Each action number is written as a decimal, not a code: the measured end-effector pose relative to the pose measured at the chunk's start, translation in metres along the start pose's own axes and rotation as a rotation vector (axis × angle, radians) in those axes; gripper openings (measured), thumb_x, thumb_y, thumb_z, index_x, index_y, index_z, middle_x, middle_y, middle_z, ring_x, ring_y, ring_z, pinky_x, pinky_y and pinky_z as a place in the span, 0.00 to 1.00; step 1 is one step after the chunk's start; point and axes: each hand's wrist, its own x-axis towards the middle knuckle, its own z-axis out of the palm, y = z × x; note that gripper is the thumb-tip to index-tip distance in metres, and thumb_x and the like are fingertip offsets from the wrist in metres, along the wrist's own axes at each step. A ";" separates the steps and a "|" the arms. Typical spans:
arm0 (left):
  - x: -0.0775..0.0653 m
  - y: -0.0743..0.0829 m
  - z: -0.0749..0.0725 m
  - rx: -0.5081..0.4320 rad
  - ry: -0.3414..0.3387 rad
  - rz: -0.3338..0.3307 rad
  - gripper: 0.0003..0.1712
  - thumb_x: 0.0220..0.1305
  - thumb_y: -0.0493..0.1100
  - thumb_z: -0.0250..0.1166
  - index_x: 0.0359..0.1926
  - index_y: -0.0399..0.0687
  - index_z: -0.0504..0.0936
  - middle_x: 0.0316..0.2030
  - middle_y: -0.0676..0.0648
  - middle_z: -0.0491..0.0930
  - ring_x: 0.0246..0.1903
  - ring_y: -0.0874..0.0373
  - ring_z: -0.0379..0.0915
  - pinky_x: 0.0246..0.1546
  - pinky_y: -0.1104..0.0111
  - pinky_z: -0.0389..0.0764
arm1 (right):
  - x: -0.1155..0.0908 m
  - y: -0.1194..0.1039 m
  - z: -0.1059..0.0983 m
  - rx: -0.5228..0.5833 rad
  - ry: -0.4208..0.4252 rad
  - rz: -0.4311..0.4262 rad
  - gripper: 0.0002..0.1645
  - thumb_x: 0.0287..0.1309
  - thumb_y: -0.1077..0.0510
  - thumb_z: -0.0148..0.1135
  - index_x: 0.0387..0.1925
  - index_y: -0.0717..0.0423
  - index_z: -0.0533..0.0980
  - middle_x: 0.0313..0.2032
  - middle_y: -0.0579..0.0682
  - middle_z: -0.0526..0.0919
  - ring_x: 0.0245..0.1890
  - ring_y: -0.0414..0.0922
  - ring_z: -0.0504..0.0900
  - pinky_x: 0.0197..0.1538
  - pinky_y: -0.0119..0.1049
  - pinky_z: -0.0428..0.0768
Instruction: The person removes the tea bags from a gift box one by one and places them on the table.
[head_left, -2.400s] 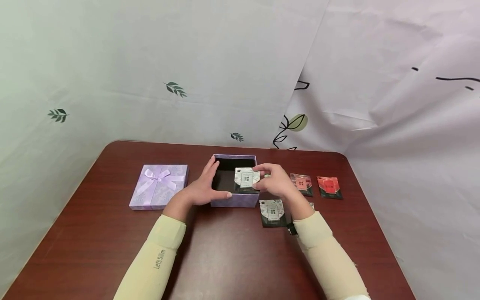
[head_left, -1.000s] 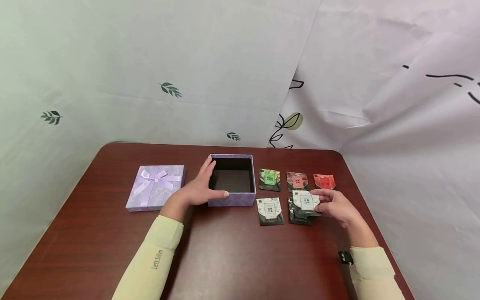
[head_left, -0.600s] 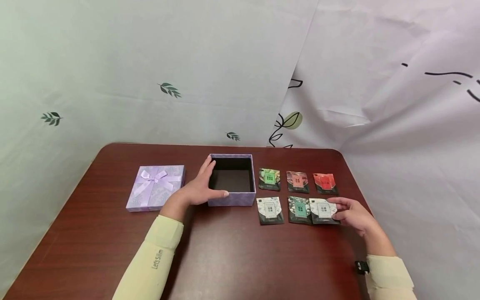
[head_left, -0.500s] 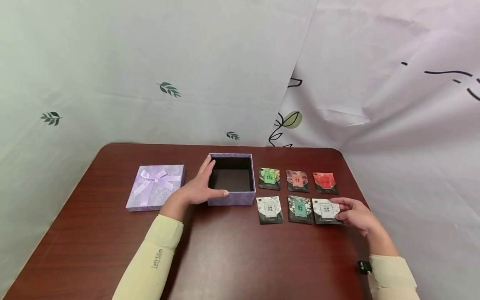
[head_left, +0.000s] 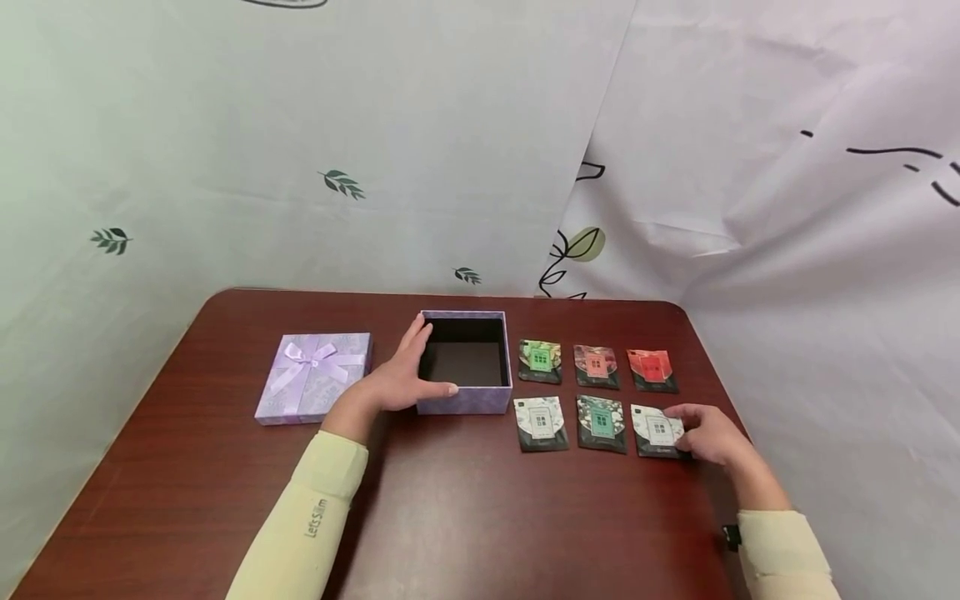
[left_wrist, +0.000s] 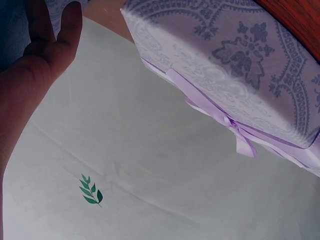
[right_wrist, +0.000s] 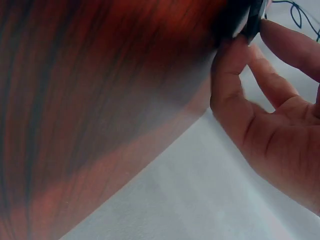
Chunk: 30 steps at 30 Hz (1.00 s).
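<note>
My left hand [head_left: 397, 382] rests at the left side of an open purple box [head_left: 465, 402] with a black inside, fingers along its left edge and thumb stretched across its front. In the left wrist view the same hand [left_wrist: 45, 55] shows spread fingers by the box. My right hand [head_left: 708, 433] pinches the right edge of a white-and-black sachet [head_left: 656, 429] lying at the right end of the front row. From the right wrist view, the thumb and fingers of that hand [right_wrist: 275, 110] meet on the sachet's dark edge [right_wrist: 256, 20].
A lilac lid [head_left: 318, 392] with a ribbon bow lies left of the box. Other sachets stand in two rows: green [head_left: 540, 360], pink [head_left: 596, 367] and red [head_left: 652, 369] behind, white [head_left: 541, 423] and teal [head_left: 602, 422] in front. The table's right edge [head_left: 720, 375] runs close by.
My right hand has carried the white sachet from over the box to the right, past the teal one, and down to the row's end. The left hand has stayed at the box.
</note>
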 end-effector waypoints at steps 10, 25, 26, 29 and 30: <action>0.000 -0.001 0.000 -0.001 0.006 -0.012 0.68 0.56 0.61 0.73 0.80 0.43 0.37 0.78 0.48 0.24 0.75 0.43 0.35 0.65 0.45 0.60 | 0.007 -0.001 0.008 -0.154 0.052 0.007 0.27 0.49 0.74 0.64 0.55 0.67 0.77 0.45 0.68 0.75 0.42 0.59 0.72 0.38 0.46 0.76; 0.003 -0.005 0.002 0.060 0.048 -0.012 0.68 0.54 0.63 0.74 0.80 0.44 0.39 0.79 0.47 0.27 0.74 0.35 0.40 0.65 0.36 0.50 | 0.003 -0.026 0.016 -0.211 0.180 -0.029 0.32 0.57 0.59 0.69 0.60 0.70 0.72 0.48 0.73 0.75 0.47 0.66 0.73 0.45 0.60 0.75; 0.003 -0.005 0.003 0.066 0.054 -0.018 0.68 0.54 0.63 0.73 0.80 0.45 0.39 0.78 0.47 0.27 0.73 0.33 0.39 0.64 0.34 0.49 | 0.002 -0.031 0.017 -0.223 0.195 -0.039 0.34 0.59 0.55 0.69 0.62 0.71 0.70 0.51 0.74 0.73 0.49 0.68 0.72 0.47 0.63 0.74; 0.002 -0.004 0.006 0.077 0.081 -0.034 0.69 0.53 0.65 0.73 0.81 0.49 0.38 0.78 0.46 0.23 0.72 0.27 0.35 0.62 0.31 0.48 | 0.000 -0.052 0.024 -0.248 0.233 -0.085 0.43 0.66 0.44 0.64 0.67 0.71 0.64 0.59 0.77 0.68 0.58 0.72 0.67 0.53 0.67 0.69; 0.002 -0.004 0.007 0.086 0.094 -0.042 0.69 0.52 0.66 0.73 0.81 0.52 0.37 0.78 0.47 0.22 0.72 0.26 0.34 0.62 0.30 0.49 | -0.001 -0.060 0.027 -0.246 0.245 -0.110 0.45 0.67 0.41 0.62 0.70 0.70 0.62 0.62 0.77 0.65 0.61 0.73 0.64 0.56 0.68 0.67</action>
